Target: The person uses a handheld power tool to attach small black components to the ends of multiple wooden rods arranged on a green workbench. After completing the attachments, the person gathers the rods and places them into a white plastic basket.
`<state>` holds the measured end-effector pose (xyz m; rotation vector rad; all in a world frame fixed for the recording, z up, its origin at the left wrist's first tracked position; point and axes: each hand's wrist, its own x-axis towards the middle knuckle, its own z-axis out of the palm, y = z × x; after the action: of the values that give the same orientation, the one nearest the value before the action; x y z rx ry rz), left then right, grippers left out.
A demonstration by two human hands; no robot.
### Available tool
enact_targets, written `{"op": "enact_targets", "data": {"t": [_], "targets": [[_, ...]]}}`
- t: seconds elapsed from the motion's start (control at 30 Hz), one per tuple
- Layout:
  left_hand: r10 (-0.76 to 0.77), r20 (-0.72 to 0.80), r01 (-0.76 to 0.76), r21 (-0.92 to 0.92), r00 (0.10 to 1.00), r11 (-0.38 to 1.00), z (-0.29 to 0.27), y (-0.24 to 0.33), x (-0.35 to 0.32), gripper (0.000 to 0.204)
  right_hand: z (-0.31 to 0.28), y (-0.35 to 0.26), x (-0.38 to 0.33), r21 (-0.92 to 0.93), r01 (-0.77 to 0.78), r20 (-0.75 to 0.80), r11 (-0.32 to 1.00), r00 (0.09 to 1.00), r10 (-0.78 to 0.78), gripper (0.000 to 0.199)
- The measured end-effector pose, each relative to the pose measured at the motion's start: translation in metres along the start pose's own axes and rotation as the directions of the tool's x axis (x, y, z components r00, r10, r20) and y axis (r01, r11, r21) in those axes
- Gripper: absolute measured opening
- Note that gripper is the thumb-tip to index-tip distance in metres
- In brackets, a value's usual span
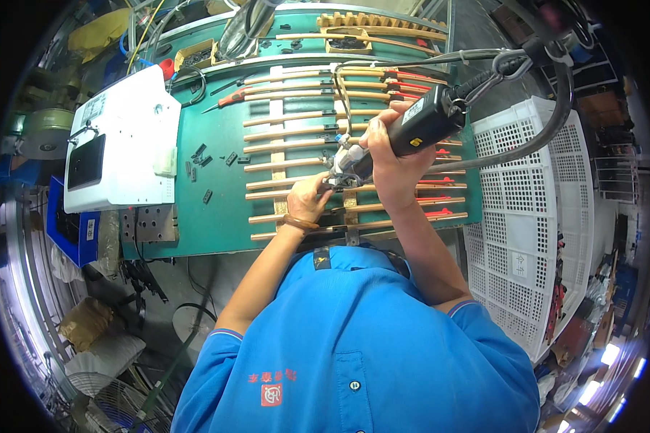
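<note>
My right hand [396, 162] is wrapped round the black body of an electric screwdriver [425, 124], which slants down to the left with a cable and a hose on it. Its metal nose [345, 164] meets one of the copper-coloured rods in the row. Beside that nose, my left hand [307, 200] is closed, its thumb and fingertips pinched together at the rod; what they pinch is hidden. Several rods [273, 167] lie side by side across wooden strips [278, 144], with small black fittings at their middles and red pieces [435, 200] at the right ends.
Left on the green table [224, 209] stand a white machine [126, 148], loose black parts [198, 153] and a red-handled screwdriver [232, 97]. A white plastic crate [509, 249] borders the right side. A thick black hose [534, 148] arches over it. Boxes of black parts [347, 45] sit behind.
</note>
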<state>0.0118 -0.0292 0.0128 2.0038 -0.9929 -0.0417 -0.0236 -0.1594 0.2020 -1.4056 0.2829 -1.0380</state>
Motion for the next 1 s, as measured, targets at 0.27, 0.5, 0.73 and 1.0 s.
{"op": "enact_targets", "data": {"t": [0.27, 0.5, 0.73, 1.0], "targets": [[0.019, -0.029, -0.019, 0.006, 0.999, 1.0, 0.001, -0.002, -0.001, 0.04, 0.008, 0.0, 0.0, 0.078, -0.036, -0.031, 0.996, 0.999, 0.039, 0.037], [0.027, -0.049, -0.027, -0.004, 0.998, 1.0, 0.001, -0.003, 0.0, 0.038, 0.007, 0.011, 0.005, -0.062, 0.039, 0.098, 0.997, 0.995, -0.033, 0.034], [0.048, -0.05, -0.048, 0.0, 0.998, 0.999, 0.001, -0.005, -0.002, 0.032, 0.008, -0.001, 0.007, 0.038, -0.049, 0.06, 0.998, 0.997, 0.047, 0.033], [0.117, -0.014, -0.117, -0.08, 0.993, 0.99, -0.003, -0.001, 0.003, 0.028, 0.005, -0.023, 0.018, 0.048, 0.044, 0.013, 0.998, 0.999, -0.045, 0.031]]}}
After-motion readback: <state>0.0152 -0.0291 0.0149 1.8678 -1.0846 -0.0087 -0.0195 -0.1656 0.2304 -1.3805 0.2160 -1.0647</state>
